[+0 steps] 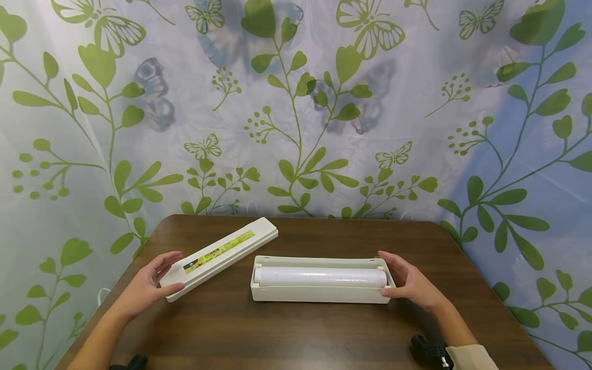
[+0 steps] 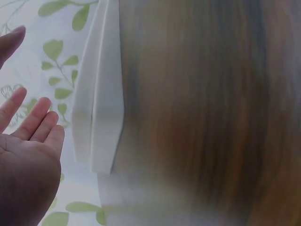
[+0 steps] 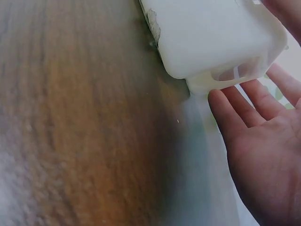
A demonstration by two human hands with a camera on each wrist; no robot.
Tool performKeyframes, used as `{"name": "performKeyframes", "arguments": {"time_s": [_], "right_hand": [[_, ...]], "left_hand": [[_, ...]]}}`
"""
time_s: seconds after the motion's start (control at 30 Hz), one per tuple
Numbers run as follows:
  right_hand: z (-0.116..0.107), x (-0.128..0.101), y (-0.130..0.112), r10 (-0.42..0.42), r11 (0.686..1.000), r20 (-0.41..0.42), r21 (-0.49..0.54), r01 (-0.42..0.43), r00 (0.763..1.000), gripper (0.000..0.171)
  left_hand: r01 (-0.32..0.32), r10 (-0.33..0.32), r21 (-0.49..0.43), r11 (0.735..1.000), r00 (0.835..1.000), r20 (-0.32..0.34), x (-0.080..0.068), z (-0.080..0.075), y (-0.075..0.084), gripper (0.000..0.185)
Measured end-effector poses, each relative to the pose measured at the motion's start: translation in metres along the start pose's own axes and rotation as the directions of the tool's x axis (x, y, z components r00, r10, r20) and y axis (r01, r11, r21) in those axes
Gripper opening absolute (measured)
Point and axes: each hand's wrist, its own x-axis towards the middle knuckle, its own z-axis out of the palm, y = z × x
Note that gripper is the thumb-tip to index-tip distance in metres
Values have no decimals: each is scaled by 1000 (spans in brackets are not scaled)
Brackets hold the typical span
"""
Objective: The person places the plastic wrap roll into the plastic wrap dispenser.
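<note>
A long white cling film box (image 1: 319, 294) lies on the table with its top off, a glossy white roll of film (image 1: 319, 276) inside. My right hand (image 1: 411, 282) holds the box's right end, thumb at the front corner and fingers behind; the right wrist view shows fingertips against the box end (image 3: 211, 42). To the left, the box's white lid (image 1: 231, 252) rests at a slant, its yellow-green label facing up. Around the lid's near left end my left hand (image 1: 145, 285) is spread. In the left wrist view, a gap separates its relaxed fingers from the lid (image 2: 101, 94).
Everything lies on a dark brown wooden table (image 1: 296, 334). Behind it hangs a curtain (image 1: 296, 103) printed with green leaves and butterflies. A black wrist strap (image 1: 427, 349) shows at my right wrist.
</note>
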Motion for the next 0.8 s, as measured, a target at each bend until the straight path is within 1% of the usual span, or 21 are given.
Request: {"name": "performKeyframes", "arguments": {"time_s": [0.13, 0.23, 0.37, 0.47, 0.57, 0.63, 0.7, 0.8], "right_hand": [[-1, -1, 1, 5, 1000, 4, 8, -5, 1000, 93], [-1, -1, 1, 26, 1000, 7, 16, -26, 1000, 94], [0, 0, 2, 36, 999, 14, 14, -36, 999, 95], [0, 0, 1, 49, 999, 14, 13, -49, 999, 96], [1, 0, 0, 84, 996, 9, 21, -84, 996, 95], [1, 0, 0, 110, 994, 8, 28, -110, 994, 93], [1, 0, 0, 128, 991, 4, 30, -128, 992, 90], [2, 0, 1, 138, 990, 3, 28, -138, 990, 88]], "left_hand": [[-3, 3, 5, 1000, 1000, 21, -2, -6, -6, 75], [3, -4, 22, 1000, 1000, 21, -3, -10, -11, 76], [31, -32, 82, 996, 999, 14, -5, -14, -17, 78], [46, -48, 99, 994, 999, 20, -6, -17, -20, 82], [76, -80, 78, 994, 995, 51, -5, -19, -23, 86], [106, -112, 78, 991, 990, 81, -5, -20, -25, 88], [136, -146, 98, 986, 983, 110, -4, -21, -26, 90], [154, -177, 168, 974, 975, 136, -3, -23, -27, 93]]}}
